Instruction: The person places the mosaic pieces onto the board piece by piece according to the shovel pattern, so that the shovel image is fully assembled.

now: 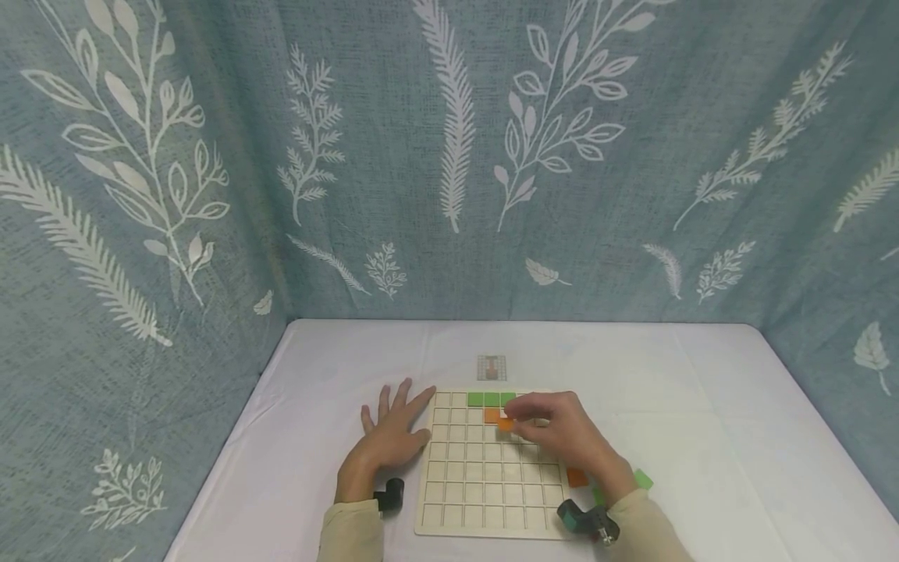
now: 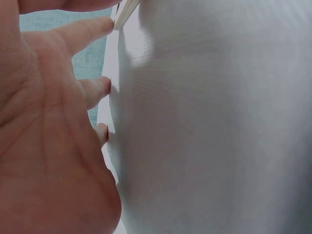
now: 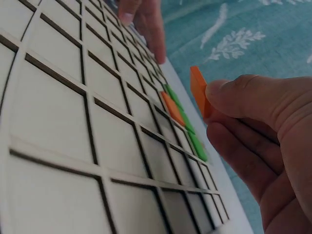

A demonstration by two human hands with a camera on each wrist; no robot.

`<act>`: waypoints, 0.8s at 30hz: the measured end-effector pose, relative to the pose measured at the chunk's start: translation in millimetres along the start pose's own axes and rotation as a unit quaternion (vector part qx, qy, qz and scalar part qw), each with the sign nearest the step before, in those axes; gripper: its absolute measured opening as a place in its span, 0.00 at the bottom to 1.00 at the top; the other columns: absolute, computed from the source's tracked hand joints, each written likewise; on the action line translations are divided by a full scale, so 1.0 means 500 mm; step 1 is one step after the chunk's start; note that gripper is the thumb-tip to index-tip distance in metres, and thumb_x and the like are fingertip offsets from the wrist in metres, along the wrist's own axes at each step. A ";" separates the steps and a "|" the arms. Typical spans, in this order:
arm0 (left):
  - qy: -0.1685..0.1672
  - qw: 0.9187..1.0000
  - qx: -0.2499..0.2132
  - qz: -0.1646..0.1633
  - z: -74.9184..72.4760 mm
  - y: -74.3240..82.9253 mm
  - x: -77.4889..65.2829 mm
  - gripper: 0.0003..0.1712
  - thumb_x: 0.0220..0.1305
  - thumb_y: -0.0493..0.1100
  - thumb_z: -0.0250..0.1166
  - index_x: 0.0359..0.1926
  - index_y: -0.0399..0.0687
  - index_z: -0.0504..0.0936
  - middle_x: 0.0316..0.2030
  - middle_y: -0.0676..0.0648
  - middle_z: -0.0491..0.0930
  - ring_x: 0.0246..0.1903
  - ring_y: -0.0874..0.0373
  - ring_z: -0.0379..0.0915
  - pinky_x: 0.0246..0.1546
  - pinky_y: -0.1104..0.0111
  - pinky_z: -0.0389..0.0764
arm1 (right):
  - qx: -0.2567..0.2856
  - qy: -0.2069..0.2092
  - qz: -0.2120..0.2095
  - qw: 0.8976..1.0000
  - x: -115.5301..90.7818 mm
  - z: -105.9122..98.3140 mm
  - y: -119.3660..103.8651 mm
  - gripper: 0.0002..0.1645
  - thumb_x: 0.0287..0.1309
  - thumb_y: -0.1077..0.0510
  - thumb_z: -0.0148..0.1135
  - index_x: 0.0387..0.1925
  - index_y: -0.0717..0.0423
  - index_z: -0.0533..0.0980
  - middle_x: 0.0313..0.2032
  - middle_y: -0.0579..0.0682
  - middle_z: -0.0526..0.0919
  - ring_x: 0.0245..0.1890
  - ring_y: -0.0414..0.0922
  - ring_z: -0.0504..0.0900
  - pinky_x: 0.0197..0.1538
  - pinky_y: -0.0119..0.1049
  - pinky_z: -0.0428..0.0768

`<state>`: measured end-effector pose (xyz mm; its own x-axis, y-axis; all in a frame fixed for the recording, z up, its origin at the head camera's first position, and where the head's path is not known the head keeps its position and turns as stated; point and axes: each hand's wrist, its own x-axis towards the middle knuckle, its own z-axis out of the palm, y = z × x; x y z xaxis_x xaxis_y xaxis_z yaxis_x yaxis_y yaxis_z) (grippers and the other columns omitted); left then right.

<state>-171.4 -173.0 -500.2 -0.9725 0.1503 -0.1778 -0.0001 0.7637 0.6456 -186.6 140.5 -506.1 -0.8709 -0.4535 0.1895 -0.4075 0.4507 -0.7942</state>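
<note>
A pale wooden grid board (image 1: 475, 472) lies on the white table. Three green square tiles (image 1: 492, 400) fill cells of its far row, and one orange tile (image 1: 491, 416) sits in the row just nearer. Above the board my right hand (image 1: 565, 429) pinches another orange tile (image 3: 198, 91) between thumb and fingers; in the right wrist view it is tilted and apart from the board. My left hand (image 1: 390, 434) lies spread at the board's left edge, its thumb and index fingertip touching the edge. In the left wrist view the palm (image 2: 53, 131) shows with fingers extended.
Loose tiles lie right of the board, partly under my right forearm: an orange tile (image 1: 577, 478) and a green tile (image 1: 642, 479). A small gridded picture card (image 1: 492, 368) lies beyond the board. A blue-green leaf-patterned curtain (image 1: 393, 156) hangs behind the table (image 1: 702, 406).
</note>
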 end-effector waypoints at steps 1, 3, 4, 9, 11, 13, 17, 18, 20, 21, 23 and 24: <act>0.000 1.000 0.000 0.000 0.000 0.000 0.000 0.45 0.64 0.39 0.63 0.83 0.52 0.69 0.88 0.31 0.46 0.86 0.25 0.26 0.77 0.22 0.23 | -0.002 0.000 -0.002 1.000 0.001 0.005 0.000 0.15 0.66 0.61 0.76 0.54 0.50 0.90 0.51 0.42 0.94 0.51 0.40 0.93 0.59 0.37 0.90; 0.000 1.000 0.001 0.001 0.000 -0.001 0.000 0.44 0.64 0.40 0.64 0.83 0.52 0.69 0.88 0.31 0.46 0.86 0.25 0.26 0.77 0.22 0.23 | 0.001 0.000 -0.007 1.000 0.004 0.014 0.002 0.16 0.66 0.61 0.77 0.54 0.50 0.90 0.50 0.41 0.94 0.51 0.40 0.93 0.58 0.36 0.90; 0.000 1.000 0.001 0.001 0.001 -0.002 0.000 0.44 0.64 0.40 0.64 0.83 0.52 0.69 0.87 0.31 0.46 0.86 0.25 0.26 0.77 0.22 0.23 | 0.003 0.002 -0.011 1.000 0.005 0.019 0.004 0.16 0.65 0.62 0.77 0.54 0.50 0.90 0.50 0.41 0.94 0.51 0.40 0.93 0.58 0.36 0.90; 0.000 1.000 0.006 0.001 0.002 -0.002 0.001 0.45 0.64 0.40 0.64 0.83 0.53 0.69 0.88 0.32 0.47 0.86 0.25 0.27 0.78 0.22 0.23 | -0.004 0.009 -0.024 1.000 0.006 0.042 0.015 0.17 0.64 0.63 0.78 0.54 0.48 0.91 0.51 0.40 0.94 0.53 0.40 0.93 0.58 0.37 0.90; -0.001 1.000 0.006 0.001 0.003 -0.002 0.001 0.45 0.64 0.40 0.64 0.83 0.53 0.69 0.88 0.32 0.47 0.86 0.25 0.27 0.78 0.22 0.23 | -0.012 0.015 -0.025 0.999 0.005 0.048 0.016 0.18 0.63 0.62 0.78 0.53 0.46 0.91 0.50 0.39 0.94 0.53 0.40 0.93 0.59 0.38 0.90; -0.002 1.000 0.008 -0.001 0.002 -0.002 0.002 0.44 0.65 0.40 0.64 0.83 0.54 0.69 0.88 0.32 0.46 0.86 0.25 0.27 0.78 0.22 0.23 | -0.022 0.018 -0.027 0.999 0.006 0.054 0.017 0.17 0.63 0.62 0.79 0.53 0.45 0.91 0.50 0.38 0.94 0.52 0.39 0.93 0.58 0.37 0.90; -0.002 1.000 0.008 -0.003 0.003 -0.002 0.002 0.44 0.65 0.40 0.64 0.83 0.54 0.69 0.88 0.32 0.46 0.86 0.25 0.26 0.78 0.22 0.23 | -0.049 0.023 -0.036 0.998 0.006 0.060 0.013 0.17 0.62 0.61 0.80 0.52 0.46 0.91 0.50 0.38 0.95 0.52 0.39 0.93 0.59 0.39 0.90; -0.003 1.000 0.008 -0.003 0.002 -0.002 0.002 0.44 0.65 0.41 0.65 0.83 0.54 0.69 0.88 0.32 0.46 0.86 0.25 0.26 0.78 0.22 0.23 | -0.055 0.022 -0.036 0.998 0.006 0.061 0.011 0.17 0.63 0.60 0.80 0.53 0.46 0.91 0.50 0.38 0.94 0.52 0.39 0.93 0.59 0.39 0.90; -0.004 1.000 0.008 -0.003 0.002 -0.001 0.002 0.44 0.65 0.41 0.65 0.83 0.54 0.69 0.88 0.32 0.46 0.86 0.25 0.26 0.78 0.22 0.23 | -0.063 0.020 -0.036 0.997 0.006 0.062 0.009 0.17 0.63 0.60 0.79 0.53 0.46 0.91 0.50 0.38 0.94 0.53 0.39 0.92 0.60 0.40 0.90; -0.004 1.000 0.007 -0.004 0.002 -0.001 0.002 0.45 0.65 0.40 0.65 0.83 0.54 0.69 0.88 0.32 0.46 0.86 0.25 0.26 0.78 0.22 0.22 | -0.067 0.017 -0.033 0.997 0.006 0.062 0.007 0.17 0.64 0.60 0.79 0.53 0.46 0.91 0.51 0.37 0.94 0.54 0.38 0.92 0.60 0.40 0.90; -0.004 1.000 0.006 -0.004 0.002 -0.001 0.001 0.45 0.65 0.40 0.65 0.83 0.54 0.69 0.88 0.32 0.46 0.87 0.26 0.26 0.78 0.23 0.22 | -0.069 0.010 -0.029 0.997 0.006 0.062 0.004 0.17 0.65 0.60 0.78 0.54 0.45 0.91 0.51 0.36 0.94 0.54 0.38 0.91 0.61 0.40 0.89; -0.004 1.000 0.005 -0.003 0.002 0.000 0.001 0.45 0.64 0.41 0.65 0.83 0.54 0.69 0.88 0.32 0.46 0.86 0.26 0.26 0.78 0.23 0.22 | -0.071 0.007 -0.026 0.997 0.006 0.062 0.003 0.17 0.65 0.59 0.78 0.55 0.45 0.91 0.52 0.36 0.94 0.55 0.37 0.91 0.62 0.40 0.89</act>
<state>-171.7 -172.5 -501.3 -0.9707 0.1501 -0.1874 -0.0040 0.7705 0.6374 -181.5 115.9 -524.8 -0.8507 -0.4689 0.2377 -0.4868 0.5318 -0.6930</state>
